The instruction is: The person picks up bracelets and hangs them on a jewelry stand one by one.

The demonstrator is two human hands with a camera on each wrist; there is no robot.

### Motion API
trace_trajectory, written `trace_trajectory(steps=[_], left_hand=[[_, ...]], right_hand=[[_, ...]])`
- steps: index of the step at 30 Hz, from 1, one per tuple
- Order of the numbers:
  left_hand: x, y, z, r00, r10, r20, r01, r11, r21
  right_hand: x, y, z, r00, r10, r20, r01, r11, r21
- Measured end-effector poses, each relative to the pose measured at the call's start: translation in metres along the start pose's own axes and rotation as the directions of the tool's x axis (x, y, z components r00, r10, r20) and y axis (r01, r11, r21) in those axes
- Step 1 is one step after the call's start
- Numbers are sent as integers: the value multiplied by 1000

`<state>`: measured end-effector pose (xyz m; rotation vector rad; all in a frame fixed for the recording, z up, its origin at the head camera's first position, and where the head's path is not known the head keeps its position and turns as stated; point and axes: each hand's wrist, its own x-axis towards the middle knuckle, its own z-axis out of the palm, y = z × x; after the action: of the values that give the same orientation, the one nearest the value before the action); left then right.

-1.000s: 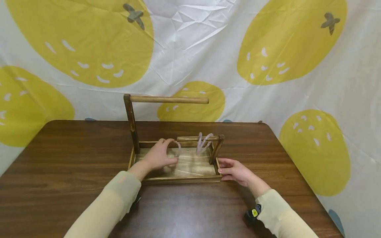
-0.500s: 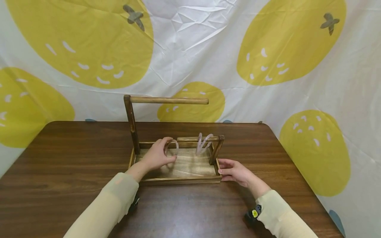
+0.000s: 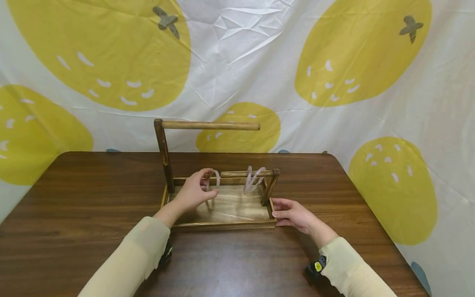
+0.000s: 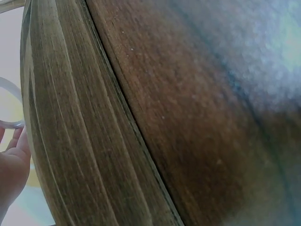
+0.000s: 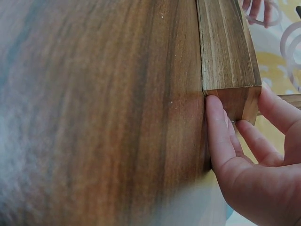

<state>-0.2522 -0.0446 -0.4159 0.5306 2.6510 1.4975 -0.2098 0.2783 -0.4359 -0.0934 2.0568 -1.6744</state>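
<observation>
A wooden jewelry rack (image 3: 222, 225) with a shallow tray base stands on the table. Between thumb and fingertips my left hand (image 3: 193, 187) pinches a translucent pale bangle (image 3: 218, 180), held above the tray floor, left of the lower bar's free end. Several similar bangles (image 3: 249, 183) hang on that lower bar (image 3: 233, 173), close to its post. At the rack's right end my right hand (image 3: 295, 214) grips the tray wall; in the right wrist view its fingers lie against the outside of the corner (image 5: 230, 96), with the thumb over the rim.
A taller post (image 3: 163, 154) at the rack's left carries a long upper bar (image 3: 211, 125) above my left hand. The brown table (image 3: 92, 198) extends around the rack. Behind it hangs a white curtain (image 3: 245, 78) with yellow fruit prints.
My left hand has shifted left and slightly up with the bangle, away from the lower bar's end. The right hand and the rack have stayed put.
</observation>
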Motion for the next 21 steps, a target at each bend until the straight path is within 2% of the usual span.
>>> trace_trajectory(steps=[14, 21], left_hand=[[-3, 5, -3, 999, 43, -26, -45, 996, -73], [-7, 7, -6, 995, 91, -44, -96, 988, -119]], right_hand=[[-1, -1, 1, 1000, 6, 4, -6, 1000, -4], [-1, -2, 0, 1000, 3, 6, -3, 1000, 3]])
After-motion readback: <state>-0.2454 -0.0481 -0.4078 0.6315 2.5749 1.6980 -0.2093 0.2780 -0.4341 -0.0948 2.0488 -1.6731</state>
